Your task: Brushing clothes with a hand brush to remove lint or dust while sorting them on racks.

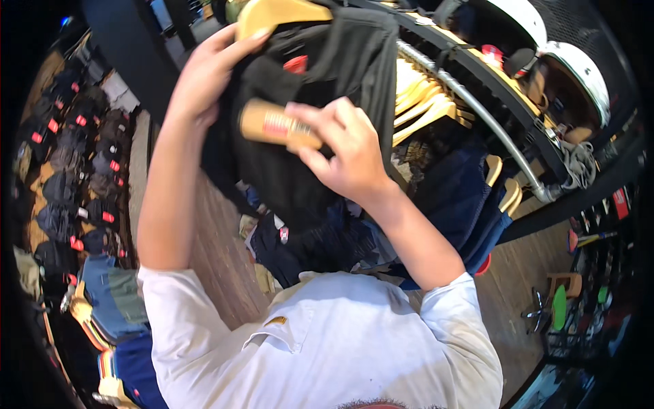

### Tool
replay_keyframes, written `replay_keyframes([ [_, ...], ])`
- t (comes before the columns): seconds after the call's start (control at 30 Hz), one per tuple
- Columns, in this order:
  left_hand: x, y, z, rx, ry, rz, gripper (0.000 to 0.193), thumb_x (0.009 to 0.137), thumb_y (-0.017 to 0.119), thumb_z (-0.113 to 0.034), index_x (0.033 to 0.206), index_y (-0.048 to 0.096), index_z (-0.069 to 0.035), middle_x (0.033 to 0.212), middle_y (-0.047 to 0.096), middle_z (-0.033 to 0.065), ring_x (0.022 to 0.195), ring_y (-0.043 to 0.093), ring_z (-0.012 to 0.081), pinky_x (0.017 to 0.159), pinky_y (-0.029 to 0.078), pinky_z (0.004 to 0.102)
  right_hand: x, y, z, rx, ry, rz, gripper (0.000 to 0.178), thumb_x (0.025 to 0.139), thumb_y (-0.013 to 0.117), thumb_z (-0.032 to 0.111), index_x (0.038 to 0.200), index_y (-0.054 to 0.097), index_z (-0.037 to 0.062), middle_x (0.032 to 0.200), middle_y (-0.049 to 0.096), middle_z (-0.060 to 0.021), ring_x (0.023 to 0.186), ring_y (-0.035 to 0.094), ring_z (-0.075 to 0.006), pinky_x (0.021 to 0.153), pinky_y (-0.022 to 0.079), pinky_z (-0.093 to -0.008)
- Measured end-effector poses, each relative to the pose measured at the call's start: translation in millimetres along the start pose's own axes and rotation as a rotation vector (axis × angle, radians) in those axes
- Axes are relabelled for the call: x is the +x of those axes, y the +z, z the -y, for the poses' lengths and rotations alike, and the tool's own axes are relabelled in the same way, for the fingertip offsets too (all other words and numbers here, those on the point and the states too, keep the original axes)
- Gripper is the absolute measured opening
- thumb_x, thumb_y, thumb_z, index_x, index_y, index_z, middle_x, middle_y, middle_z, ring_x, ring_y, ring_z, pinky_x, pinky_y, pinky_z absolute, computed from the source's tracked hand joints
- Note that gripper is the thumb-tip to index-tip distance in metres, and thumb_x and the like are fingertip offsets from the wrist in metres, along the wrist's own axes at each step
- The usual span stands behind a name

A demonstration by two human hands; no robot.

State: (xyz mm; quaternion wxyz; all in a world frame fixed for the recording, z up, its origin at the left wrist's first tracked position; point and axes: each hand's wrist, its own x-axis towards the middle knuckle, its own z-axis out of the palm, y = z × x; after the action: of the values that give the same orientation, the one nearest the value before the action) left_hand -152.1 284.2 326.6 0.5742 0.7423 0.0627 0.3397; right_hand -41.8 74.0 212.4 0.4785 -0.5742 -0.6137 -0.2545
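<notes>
A black garment (272, 170) with a red neck label hangs from a light wooden hanger (289, 12) in front of me. My left hand (211, 75) is closed at the hanger's shoulder and the garment's upper left edge. Over the garment's front, my right hand (347, 146) pinches a tan, oblong piece (262, 123) with rounded corners and red and dark print. Motion blurs that piece, so its exact kind is unclear. Whether it is attached to the garment cannot be seen.
To the right, a metal rail (484, 123) carries wooden hangers (426, 102) and dark blue garments (449, 184). White helmets (579, 75) sit on the shelf above. Rows of dark caps (65, 184) line the left side, with hung trousers (112, 300) below. Wooden flooring (225, 252) shows between.
</notes>
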Motion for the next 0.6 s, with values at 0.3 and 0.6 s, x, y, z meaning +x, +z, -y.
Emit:
replay_keyframes([
  [0.3, 11.5, 20.4, -24.4, -0.281, -0.096, -0.051, 0.046, 0.105, 0.073, -0.017, 0.147, 0.062, -0.001, 0.131, 0.074, 0.0087, 0.118, 0.070, 0.0190, 0.102, 0.057, 0.0354, -30.6, 62.2, 24.9, 0.128, -0.306, 0.162, 0.030, 0.091, 0.074, 0.019, 0.120, 0.080, 0.0218, 0.095, 0.064, 0.0022, 0.091, 0.065, -0.0207, 0.086, 0.046, -0.0372],
  [0.6, 36.7, -56.5, -2.5, -0.272, -0.101, -0.173, 0.036, 0.107, 0.068, -0.025, 0.133, 0.072, 0.000, 0.122, 0.080, 0.0112, 0.112, 0.077, 0.0233, 0.104, 0.060, 0.0390, -169.4, 85.1, -29.0, -0.127, -0.227, 1.039, 0.019, 0.102, 0.064, 0.030, 0.111, 0.078, 0.0219, 0.115, 0.071, -0.0071, 0.111, 0.074, -0.0270, 0.095, 0.054, -0.0442],
])
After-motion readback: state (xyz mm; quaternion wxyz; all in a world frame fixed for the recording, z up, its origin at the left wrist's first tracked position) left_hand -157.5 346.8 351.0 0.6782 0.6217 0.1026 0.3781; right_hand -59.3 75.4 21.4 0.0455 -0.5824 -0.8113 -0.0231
